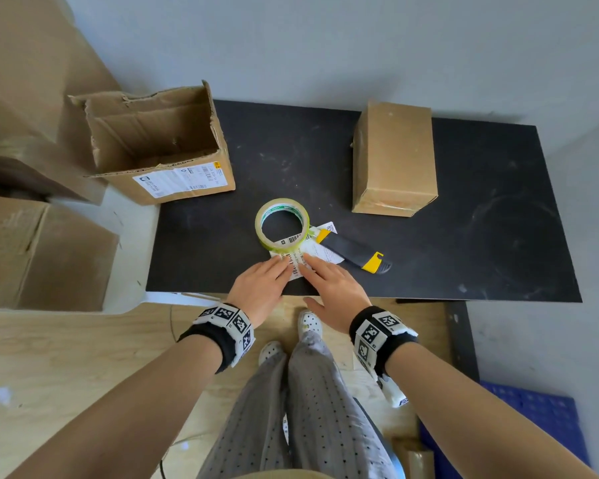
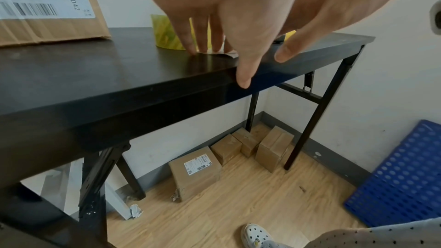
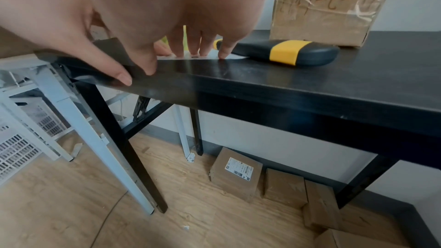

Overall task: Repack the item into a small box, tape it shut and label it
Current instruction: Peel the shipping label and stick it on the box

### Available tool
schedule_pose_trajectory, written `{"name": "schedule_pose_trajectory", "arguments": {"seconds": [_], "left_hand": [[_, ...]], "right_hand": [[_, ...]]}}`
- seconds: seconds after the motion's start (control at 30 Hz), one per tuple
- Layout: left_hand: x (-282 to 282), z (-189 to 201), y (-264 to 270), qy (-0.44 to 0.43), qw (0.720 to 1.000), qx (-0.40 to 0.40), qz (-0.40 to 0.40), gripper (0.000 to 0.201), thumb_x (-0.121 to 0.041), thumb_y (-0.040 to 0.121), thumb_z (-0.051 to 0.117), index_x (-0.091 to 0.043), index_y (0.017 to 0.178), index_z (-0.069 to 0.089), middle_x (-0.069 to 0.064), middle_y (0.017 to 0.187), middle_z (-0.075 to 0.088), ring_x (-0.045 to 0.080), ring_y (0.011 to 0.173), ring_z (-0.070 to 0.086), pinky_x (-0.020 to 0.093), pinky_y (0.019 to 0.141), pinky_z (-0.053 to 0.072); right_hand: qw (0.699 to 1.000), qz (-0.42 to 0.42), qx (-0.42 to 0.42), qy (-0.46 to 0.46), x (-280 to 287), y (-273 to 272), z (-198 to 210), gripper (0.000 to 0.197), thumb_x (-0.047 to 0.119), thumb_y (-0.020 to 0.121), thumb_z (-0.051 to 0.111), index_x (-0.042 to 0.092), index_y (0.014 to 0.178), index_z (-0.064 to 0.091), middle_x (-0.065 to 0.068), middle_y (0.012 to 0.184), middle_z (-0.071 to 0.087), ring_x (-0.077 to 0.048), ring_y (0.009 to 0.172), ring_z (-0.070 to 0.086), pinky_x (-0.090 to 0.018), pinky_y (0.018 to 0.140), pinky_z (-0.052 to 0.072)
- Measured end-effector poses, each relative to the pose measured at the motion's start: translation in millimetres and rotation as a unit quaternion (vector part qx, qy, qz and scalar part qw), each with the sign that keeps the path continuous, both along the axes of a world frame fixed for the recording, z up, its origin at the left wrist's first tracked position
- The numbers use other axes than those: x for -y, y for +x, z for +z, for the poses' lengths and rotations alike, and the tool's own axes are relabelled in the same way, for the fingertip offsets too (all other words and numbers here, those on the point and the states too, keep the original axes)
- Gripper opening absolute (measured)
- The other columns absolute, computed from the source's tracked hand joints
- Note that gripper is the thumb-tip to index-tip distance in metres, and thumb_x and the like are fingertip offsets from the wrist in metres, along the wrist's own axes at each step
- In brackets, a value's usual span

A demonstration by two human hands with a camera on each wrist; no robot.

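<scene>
A white shipping label [image 1: 300, 252] lies on the black table [image 1: 481, 236], partly over the tape roll [image 1: 281, 221] and under a black-and-yellow box cutter [image 1: 355, 250]. My left hand [image 1: 261, 283] and right hand [image 1: 332, 283] both rest straight fingertips on the label's near end [image 2: 210, 52] [image 3: 190, 57], close to the table's front edge. A small sealed cardboard box [image 1: 393, 157] stands upright at the back right, its taped end facing me [image 3: 331, 5]. The thumbs hang past the table edge.
A larger open cardboard box [image 1: 159, 143] with a printed label sits at the table's back left. More cardboard boxes [image 1: 42, 250] stand to the left. Several small boxes [image 2: 229, 156] lie on the wooden floor under the table. A blue perforated panel [image 2: 401, 176] leans at right.
</scene>
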State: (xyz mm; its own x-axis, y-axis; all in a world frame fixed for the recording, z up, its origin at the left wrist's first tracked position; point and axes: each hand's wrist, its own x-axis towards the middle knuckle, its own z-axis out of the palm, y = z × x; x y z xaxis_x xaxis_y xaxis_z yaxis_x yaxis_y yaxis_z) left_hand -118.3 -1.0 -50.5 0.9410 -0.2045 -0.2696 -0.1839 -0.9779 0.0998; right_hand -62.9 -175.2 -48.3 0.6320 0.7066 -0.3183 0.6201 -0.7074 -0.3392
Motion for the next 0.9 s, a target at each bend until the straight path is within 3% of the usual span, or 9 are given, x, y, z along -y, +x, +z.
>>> {"name": "schedule_pose_trajectory", "arguments": {"seconds": [0.07, 0.17, 0.23, 0.37, 0.47, 0.57, 0.67, 0.77, 0.9], "left_hand": [[1.1, -1.5, -1.5, 0.000, 1.000, -0.013, -0.020, 0.065, -0.028, 0.045, 0.094, -0.013, 0.105, 0.072, 0.000, 0.111, 0.070, 0.013, 0.105, 0.066, 0.025, 0.081, 0.054], [3.6, -7.0, -5.8, -0.012, 0.999, 0.009, -0.037, 0.064, -0.018, 0.023, 0.097, -0.016, 0.084, 0.077, -0.004, 0.093, 0.074, 0.010, 0.088, 0.071, 0.019, 0.061, 0.055], [6.0, -4.9, -10.2, -0.017, 0.998, 0.033, -0.051, 0.059, -0.011, 0.021, 0.095, -0.016, 0.077, 0.078, -0.003, 0.087, 0.075, 0.010, 0.081, 0.072, 0.018, 0.053, 0.053], [7.7, 4.8, -15.4, -0.043, 0.998, 0.021, -0.045, 0.047, -0.009, 0.030, 0.095, -0.016, 0.072, 0.076, -0.003, 0.079, 0.075, 0.011, 0.073, 0.072, 0.018, 0.044, 0.050], [2.9, 9.1, -13.8, -0.070, 0.997, 0.032, -0.001, 0.035, -0.007, 0.048, 0.090, -0.016, 0.068, 0.063, -0.006, 0.055, 0.059, 0.014, 0.043, 0.058, 0.020, 0.031, 0.034], [-0.1, 22.7, -8.4, -0.112, 0.992, 0.036, 0.055, 0.028, -0.003, 0.068, 0.079, -0.013, 0.075, 0.054, -0.003, 0.048, 0.046, 0.021, 0.035, 0.046, 0.024, 0.031, 0.028], [-3.3, 37.2, -1.9, -0.096, 0.991, -0.018, 0.093, 0.008, -0.010, 0.096, 0.045, -0.013, 0.103, 0.048, -0.003, 0.062, 0.045, 0.031, 0.057, 0.058, 0.033, 0.048, 0.036], [-8.6, 45.2, 1.6, -0.092, 0.988, -0.027, 0.117, 0.011, -0.018, 0.101, 0.035, -0.014, 0.108, 0.043, 0.000, 0.065, 0.051, 0.032, 0.061, 0.060, 0.037, 0.056, 0.048], [-15.1, 48.7, 6.2, -0.106, 0.984, 0.005, 0.141, 0.014, -0.024, 0.101, 0.036, -0.015, 0.105, 0.046, 0.003, 0.064, 0.059, 0.028, 0.056, 0.059, 0.043, 0.058, 0.053]], "right_hand": [[0.999, 0.011, 0.034, 0.006, 0.8, -4.3, -2.4, 0.063, 0.024, 0.073, 0.075, 0.012, 0.131, 0.054, -0.008, 0.140, 0.050, -0.025, 0.123, 0.053, -0.039, 0.102, 0.041], [0.997, 0.002, 0.078, 0.028, -0.3, -10.3, -6.6, 0.059, 0.016, 0.049, 0.089, 0.013, 0.105, 0.071, -0.006, 0.114, 0.068, -0.023, 0.096, 0.068, -0.036, 0.078, 0.055], [0.995, 0.010, 0.096, 0.036, -2.0, -14.1, -6.1, 0.060, 0.015, 0.043, 0.091, 0.014, 0.100, 0.072, -0.005, 0.108, 0.070, -0.022, 0.090, 0.069, -0.032, 0.073, 0.056], [0.993, -0.005, 0.109, 0.042, -2.8, -16.8, -6.0, 0.067, 0.014, 0.042, 0.091, 0.011, 0.105, 0.070, -0.009, 0.117, 0.066, -0.024, 0.099, 0.068, -0.034, 0.079, 0.055], [0.993, -0.021, 0.104, 0.056, -3.7, -14.9, -4.7, 0.059, 0.020, 0.044, 0.093, 0.011, 0.098, 0.072, -0.009, 0.109, 0.070, -0.023, 0.093, 0.070, -0.034, 0.075, 0.056], [0.990, -0.048, 0.105, 0.086, -6.6, -10.0, -2.4, 0.042, 0.019, 0.052, 0.092, 0.011, 0.089, 0.073, -0.007, 0.099, 0.072, -0.023, 0.084, 0.071, -0.035, 0.070, 0.057], [0.984, -0.098, 0.108, 0.105, -7.0, -1.3, 0.0, 0.020, 0.008, 0.066, 0.082, 0.009, 0.083, 0.072, -0.008, 0.092, 0.072, -0.029, 0.078, 0.070, -0.037, 0.067, 0.056], [0.985, -0.149, 0.056, 0.070, -4.3, 9.6, 6.6, 0.018, 0.015, 0.092, 0.055, 0.008, 0.103, 0.068, -0.009, 0.109, 0.066, -0.034, 0.094, 0.062, -0.038, 0.076, 0.051], [0.982, -0.178, 0.005, 0.062, -1.3, 17.7, 22.9, 0.025, 0.023, 0.098, 0.045, 0.010, 0.106, 0.064, -0.009, 0.108, 0.064, -0.033, 0.096, 0.060, -0.042, 0.077, 0.050]]}}
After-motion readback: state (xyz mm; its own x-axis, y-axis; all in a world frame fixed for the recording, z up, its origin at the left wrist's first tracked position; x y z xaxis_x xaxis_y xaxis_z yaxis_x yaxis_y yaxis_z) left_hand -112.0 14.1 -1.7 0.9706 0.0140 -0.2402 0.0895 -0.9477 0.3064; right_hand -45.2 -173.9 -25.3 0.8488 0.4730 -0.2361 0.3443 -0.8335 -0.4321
